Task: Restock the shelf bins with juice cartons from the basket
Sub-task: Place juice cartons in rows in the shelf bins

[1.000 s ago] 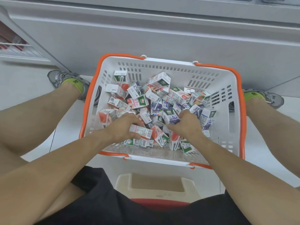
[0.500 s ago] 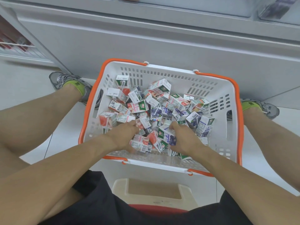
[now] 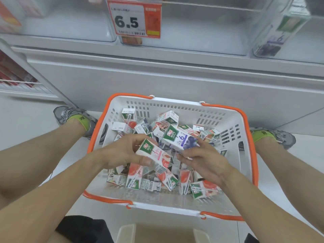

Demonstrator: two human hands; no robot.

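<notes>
While the person sits low in front of the shelving with legs spread around the basket (image 3: 245,137), both hands work above the heap of juice cartons (image 3: 157,179) inside it. Farthest left, a grey shoe (image 3: 70,114) rests on the floor beside the basket's orange-trimmed rim. Next along, the left hand (image 3: 121,153) is curled around a peach carton (image 3: 154,155), thumb on top and fingers underneath, holding it tilted just above the pile. Just right of it, the right hand (image 3: 203,158) pinches a blueberry carton (image 3: 180,139) by its lower end, so most of that box sticks out unsupported towards the far wall of the basket. Above and behind, the clear shelf bins (image 3: 175,42) wait on the shelf, a price tag (image 3: 134,19) reading 6.5 hanging at the front; the rightmost bin (image 3: 277,32) already shows a blueberry box through its wall.

The weaker hold looks to be the right one: gripped so near one end, the blueberry carton could swing or slip out on the lift and fall back into the heap or onto the floor. Since the two flavours differ, each must go to its own bin, and crossing the arms to reach them could knock the cartons together. A raised forearm could also catch the basket rim or the hanging price tag.
</notes>
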